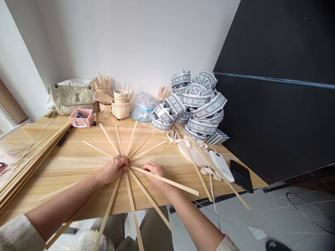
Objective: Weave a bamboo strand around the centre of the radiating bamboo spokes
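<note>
Left grip (113,168) pinches strips (178,185); bag (62,98) bears YSL emblem (76,97).

It's tight in the middle: strips (151,201) ray out all round the left hand (115,169), blocking any low sideways sweep, with one crossing over the right hand (157,170)! Slim wedges of bare counter (169,155) open between them, and overhead it's open air. Out left, the bundle (39,160) walls off that side, pen (65,136) alongside. At the back, box (81,122), baskets (120,109) and the patterned pile (197,97) bar the way. Over right, a gap, then loose strips (192,161) slant across the roll (197,156), with the phone (241,175) beyond.
</note>
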`<state>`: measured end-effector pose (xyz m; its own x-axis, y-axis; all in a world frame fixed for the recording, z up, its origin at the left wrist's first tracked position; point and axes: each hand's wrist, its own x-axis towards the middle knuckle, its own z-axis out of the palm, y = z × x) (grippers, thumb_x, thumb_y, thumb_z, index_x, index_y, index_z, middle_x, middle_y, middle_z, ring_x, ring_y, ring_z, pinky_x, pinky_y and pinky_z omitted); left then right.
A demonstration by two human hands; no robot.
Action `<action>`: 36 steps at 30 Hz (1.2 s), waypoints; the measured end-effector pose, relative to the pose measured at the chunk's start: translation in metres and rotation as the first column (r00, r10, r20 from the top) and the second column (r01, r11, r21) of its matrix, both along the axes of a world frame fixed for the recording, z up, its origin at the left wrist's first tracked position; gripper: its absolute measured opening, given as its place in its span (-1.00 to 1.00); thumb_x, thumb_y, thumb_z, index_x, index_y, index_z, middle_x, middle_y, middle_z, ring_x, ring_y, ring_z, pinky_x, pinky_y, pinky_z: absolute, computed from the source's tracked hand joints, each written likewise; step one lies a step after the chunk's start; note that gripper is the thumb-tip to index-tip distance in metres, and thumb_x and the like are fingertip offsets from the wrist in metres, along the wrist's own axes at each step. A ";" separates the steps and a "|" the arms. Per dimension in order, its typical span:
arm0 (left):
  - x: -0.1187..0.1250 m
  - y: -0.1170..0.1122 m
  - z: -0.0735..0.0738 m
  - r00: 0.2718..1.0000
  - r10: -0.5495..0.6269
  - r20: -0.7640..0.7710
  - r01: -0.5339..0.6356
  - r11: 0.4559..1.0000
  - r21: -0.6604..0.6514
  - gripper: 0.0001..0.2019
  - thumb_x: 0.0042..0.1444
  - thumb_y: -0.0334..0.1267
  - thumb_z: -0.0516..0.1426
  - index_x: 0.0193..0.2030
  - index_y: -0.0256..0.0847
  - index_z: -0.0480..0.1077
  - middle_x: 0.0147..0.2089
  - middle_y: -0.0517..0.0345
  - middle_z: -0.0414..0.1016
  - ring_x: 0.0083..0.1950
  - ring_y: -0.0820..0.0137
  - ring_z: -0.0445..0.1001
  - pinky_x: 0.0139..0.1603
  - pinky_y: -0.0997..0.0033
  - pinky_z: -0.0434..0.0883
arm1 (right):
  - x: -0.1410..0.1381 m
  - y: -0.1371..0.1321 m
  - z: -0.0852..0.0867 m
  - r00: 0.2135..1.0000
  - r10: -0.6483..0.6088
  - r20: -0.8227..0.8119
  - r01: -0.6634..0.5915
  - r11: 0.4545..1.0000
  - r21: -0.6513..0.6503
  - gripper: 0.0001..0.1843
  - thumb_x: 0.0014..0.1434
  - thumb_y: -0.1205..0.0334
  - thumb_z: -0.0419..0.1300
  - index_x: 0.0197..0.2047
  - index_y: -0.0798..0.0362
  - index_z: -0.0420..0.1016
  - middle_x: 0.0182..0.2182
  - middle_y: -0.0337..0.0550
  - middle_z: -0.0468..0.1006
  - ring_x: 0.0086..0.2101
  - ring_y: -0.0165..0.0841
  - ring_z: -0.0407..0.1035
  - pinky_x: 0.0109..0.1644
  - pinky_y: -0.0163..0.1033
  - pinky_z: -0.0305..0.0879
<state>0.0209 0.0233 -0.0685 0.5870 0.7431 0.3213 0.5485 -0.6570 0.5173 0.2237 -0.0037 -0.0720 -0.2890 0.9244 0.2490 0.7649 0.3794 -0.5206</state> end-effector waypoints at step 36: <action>0.005 0.003 -0.023 0.997 -0.028 -0.066 0.038 0.988 0.149 -0.76 0.15 -0.40 -0.13 -0.19 -0.26 0.34 -0.13 0.03 0.33 -0.09 0.39 0.33 -0.04 0.39 0.32 | -0.028 -0.031 0.002 0.976 -0.218 -0.010 0.214 0.963 -0.161 -0.84 -0.09 0.46 0.05 -0.43 0.03 0.35 -0.58 -0.28 0.34 -0.53 -0.46 0.17 -0.44 -0.38 0.05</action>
